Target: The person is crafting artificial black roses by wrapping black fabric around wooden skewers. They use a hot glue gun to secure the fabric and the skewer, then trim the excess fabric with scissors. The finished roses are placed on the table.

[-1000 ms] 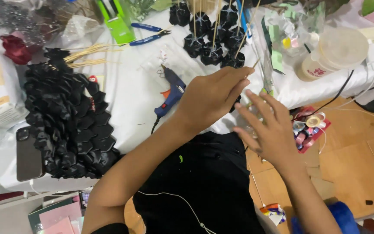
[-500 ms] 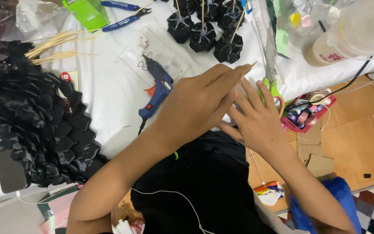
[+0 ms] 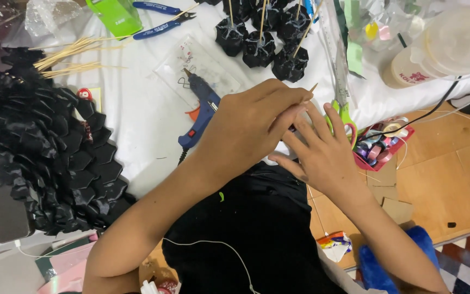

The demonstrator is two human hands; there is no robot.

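My left hand (image 3: 248, 128) is closed around a thin wooden skewer (image 3: 312, 88), whose tip pokes out past the fingers. My right hand (image 3: 322, 152) lies just under and against it, fingers spread, touching the same spot; what lies between the two hands is hidden. Both hands hover over black fabric (image 3: 257, 228) at the edge of a white-covered table (image 3: 137, 109). A blue glue gun (image 3: 199, 111) rests on the table just left of my left hand. Green-handled scissors (image 3: 345, 114) lie right of my right hand.
A big pile of folded black ribbon petals (image 3: 50, 152) fills the left side, with a phone (image 3: 6, 207) beside it. Loose skewers (image 3: 72, 57), blue pliers (image 3: 161, 27), black ribbon flowers on sticks (image 3: 262, 38), a white tub (image 3: 447, 43) and a tray of ribbon rolls (image 3: 379, 147) surround the hands.
My hands have come together: the right hand moved up under the left, and the left now pinches the skewer. The view shifted closer to the table.
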